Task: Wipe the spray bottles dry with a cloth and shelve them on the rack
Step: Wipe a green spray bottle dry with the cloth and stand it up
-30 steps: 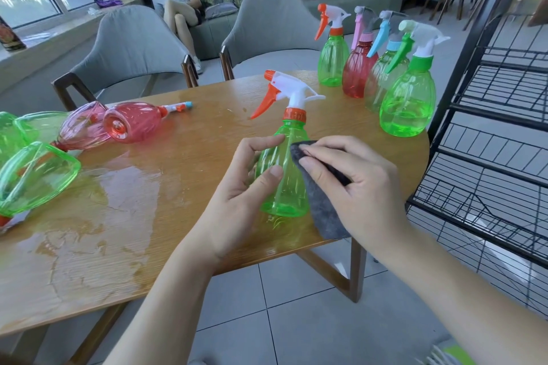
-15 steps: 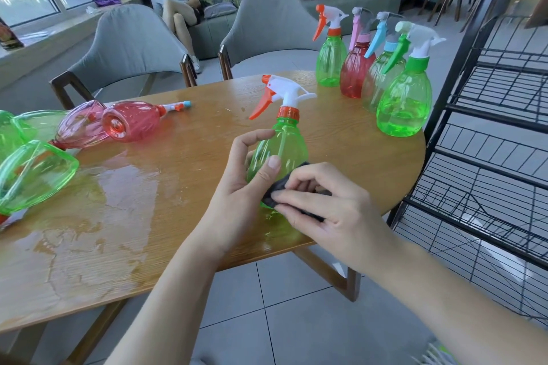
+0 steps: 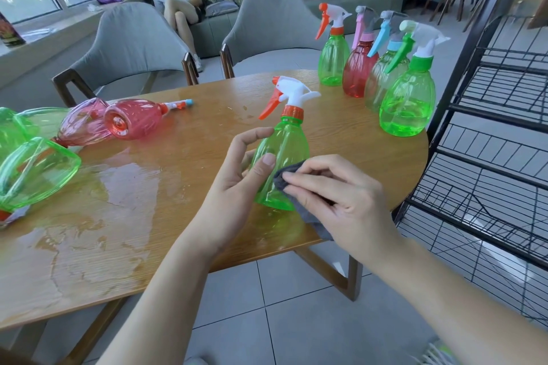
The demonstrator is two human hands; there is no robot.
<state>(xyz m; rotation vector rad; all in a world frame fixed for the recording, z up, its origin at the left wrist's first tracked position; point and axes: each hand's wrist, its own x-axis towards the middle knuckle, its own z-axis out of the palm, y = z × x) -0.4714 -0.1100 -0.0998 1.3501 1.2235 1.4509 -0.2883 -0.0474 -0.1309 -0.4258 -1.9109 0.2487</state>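
Wet bottles (image 3: pixel 130 123) are lying at the left on the surface (image 3: pixel 184 187), beside a puddle (image 3: pixel 98 216). The left hand (image 3: pixel 237 184) is curling thumb and fingers round the green bottle (image 3: pixel 284 163), standing upright near the front edge. The right hand (image 3: pixel 335 195) is pinching a grey cloth (image 3: pixel 284 184) against its lower side. Pressing sideways could be tipping or sliding it on the slick wood toward that edge. Four bottles (image 3: pixel 409 107) are standing beside the rack (image 3: pixel 489 133).

Both forearms reach forward and inward. The left hand (image 3: pixel 237 184) curls its thumb and fingers round a bottle (image 3: pixel 284 163); beside it, the right hand (image 3: pixel 341 195) presses a cloth (image 3: pixel 284 182) under bent fingers.
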